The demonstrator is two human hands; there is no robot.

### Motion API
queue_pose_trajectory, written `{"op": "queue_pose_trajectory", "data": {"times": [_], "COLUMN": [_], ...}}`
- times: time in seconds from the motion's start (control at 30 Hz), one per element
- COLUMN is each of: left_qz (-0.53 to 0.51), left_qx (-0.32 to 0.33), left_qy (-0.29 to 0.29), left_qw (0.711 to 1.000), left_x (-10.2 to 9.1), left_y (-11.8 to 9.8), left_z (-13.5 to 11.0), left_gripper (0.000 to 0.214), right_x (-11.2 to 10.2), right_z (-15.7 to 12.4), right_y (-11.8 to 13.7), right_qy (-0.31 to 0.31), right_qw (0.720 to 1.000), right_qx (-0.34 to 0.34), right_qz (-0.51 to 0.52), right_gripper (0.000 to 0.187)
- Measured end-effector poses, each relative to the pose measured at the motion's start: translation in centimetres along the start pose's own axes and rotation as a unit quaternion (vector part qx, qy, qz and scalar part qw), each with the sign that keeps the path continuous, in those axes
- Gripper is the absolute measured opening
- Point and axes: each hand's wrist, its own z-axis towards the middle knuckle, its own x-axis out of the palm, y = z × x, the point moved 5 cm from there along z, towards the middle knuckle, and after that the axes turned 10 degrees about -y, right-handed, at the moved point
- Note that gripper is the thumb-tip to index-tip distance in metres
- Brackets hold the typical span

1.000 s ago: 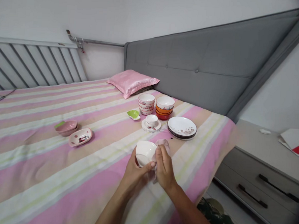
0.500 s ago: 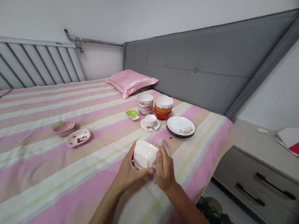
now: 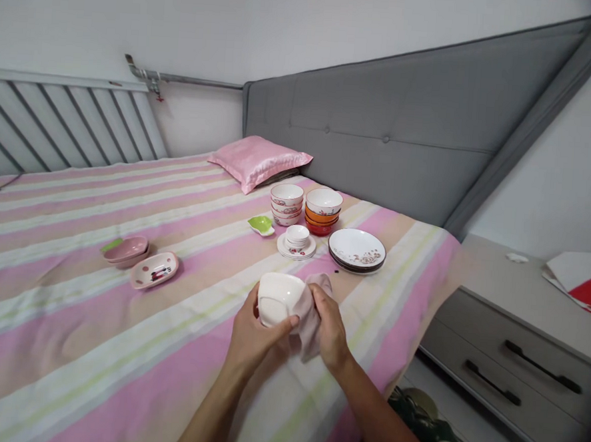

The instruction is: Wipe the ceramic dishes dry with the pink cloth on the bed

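Note:
Over the near part of the bed, my left hand (image 3: pixel 255 335) grips a white bowl (image 3: pixel 279 300) by its left side, thumb along the bottom edge. The bowl is tilted, its plain outer surface facing me. My right hand (image 3: pixel 330 326) is closed around a pale pink cloth (image 3: pixel 309 328) and presses it to the bowl's right side. Part of the cloth hangs below the fingers. Just beyond the hands stand small white dishes (image 3: pixel 297 234) on flowered saucers (image 3: pixel 308 250), and a stack of plates (image 3: pixel 357 248) is to their right.
Stacked bowls (image 3: pixel 287 204) and orange and red bowls (image 3: pixel 322 216) stand further back. A green leaf dish (image 3: pixel 261 225), pink dishes (image 3: pixel 128 249) and a spotted dish (image 3: pixel 155 270) lie left. A pillow (image 3: pixel 259 162) rests by the headboard (image 3: pixel 372 119); a nightstand (image 3: pixel 520 315) stands right.
The bowl has shifted slightly left and turned in my hands. The cloth has come further into view, now spread against the bowl's right side.

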Motion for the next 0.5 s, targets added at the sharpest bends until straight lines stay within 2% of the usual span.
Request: {"op": "queue_pose_trajectory", "data": {"times": [0.13,0.2,0.37,0.5], "left_qz": [-0.063,-0.087,-0.118,-0.097], "left_qx": [-0.078,-0.117,-0.152,-0.117], "left_qy": [-0.018,-0.025,-0.043,-0.059], "left_qw": [0.995,0.989,0.98,0.987], "left_x": [-0.1,-0.2,-0.1,0.2], "left_y": [0.6,0.9,1.6,1.3], "left_z": [0.0,0.0,-0.3,-0.4], "left_gripper": [0.062,0.061,0.056,0.055], "right_x": [0.9,1.2,1.4,0.9], "right_z": [0.0,-0.1,-0.5,-0.7], "right_y": [-0.1,-0.1,-0.1,-0.2], "right_qy": [0.081,0.094,0.048,-0.017], "right_qw": [0.993,0.992,0.998,0.993], "right_qx": [0.063,0.066,0.009,-0.023], "right_qz": [0.05,0.046,-0.05,-0.115], "right_gripper": [0.019,0.019,0.025,0.029]}}
